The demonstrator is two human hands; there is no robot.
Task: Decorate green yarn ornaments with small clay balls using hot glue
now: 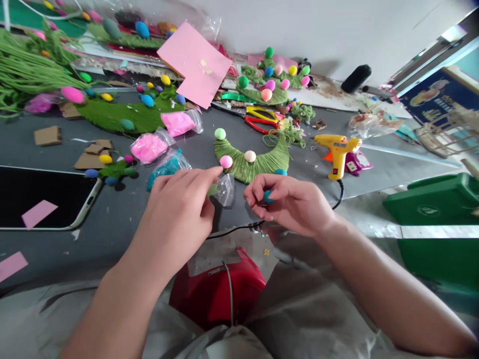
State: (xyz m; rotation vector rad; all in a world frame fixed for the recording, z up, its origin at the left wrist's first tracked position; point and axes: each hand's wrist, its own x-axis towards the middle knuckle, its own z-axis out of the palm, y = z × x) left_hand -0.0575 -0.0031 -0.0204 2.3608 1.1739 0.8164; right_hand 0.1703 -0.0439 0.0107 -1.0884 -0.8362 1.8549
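"What does the room show?"

"A cluttered grey tabletop [121, 199] runs along a pale wall [299, 30], with a green bin [434, 199] on the floor at right. A yellow glue gun [339, 149] lies on the table; a dark-screened phone [45, 197] sits at left, near bags of pink filling [149, 147]. Farther back, a cut pink sheet [194, 62] rests near red-handled pliers [258, 124]."

"And the piece of work?"

"A green yarn-wrapped crescent [245, 167], horns pointing away from the person, lies on the table just beyond the hands, nearer the right. A pale green egg [220, 133], a pink egg [225, 162] and a cream egg [250, 156] sit on or against it."

"The hands?"

"The right hand [288, 202], half curled and palm partly up, pinches a small blue egg [268, 197] just short of the crescent's near edge. The left hand [179, 214] is palm down, fingers loosely bent, index fingertip close to the pink egg, beside a clear plastic bag [225, 190]. Whether it grips anything underneath, I cannot tell."
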